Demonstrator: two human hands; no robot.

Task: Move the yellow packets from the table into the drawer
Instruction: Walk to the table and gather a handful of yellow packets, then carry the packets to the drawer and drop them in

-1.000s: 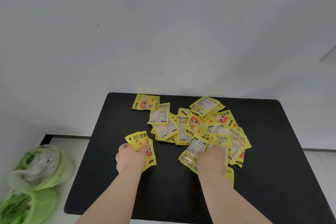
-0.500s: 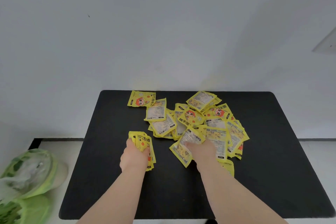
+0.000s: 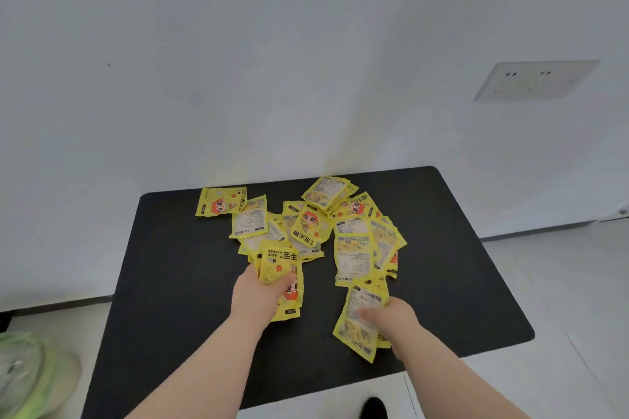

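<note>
Several yellow packets (image 3: pixel 352 248) lie in a loose heap on the far half of the black table (image 3: pixel 177 282), some overlapping. My left hand (image 3: pixel 258 296) grips a small bunch of yellow packets (image 3: pixel 280 265) at the near left edge of the heap. My right hand (image 3: pixel 388 316) holds other yellow packets (image 3: pixel 360 323) near the table's front right, pulled away from the heap. One packet (image 3: pixel 221 202) lies apart at the far left. No drawer is in view.
A white wall stands behind the table, with a socket plate (image 3: pixel 534 80) at the right. A green and white bag (image 3: pixel 27 371) sits on the floor at the lower left. Pale floor tiles surround the table.
My right hand has drawn back toward me with packets from the heap. My left hand has shifted right, still gripping its bunch. The camera has tilted and swung right.
</note>
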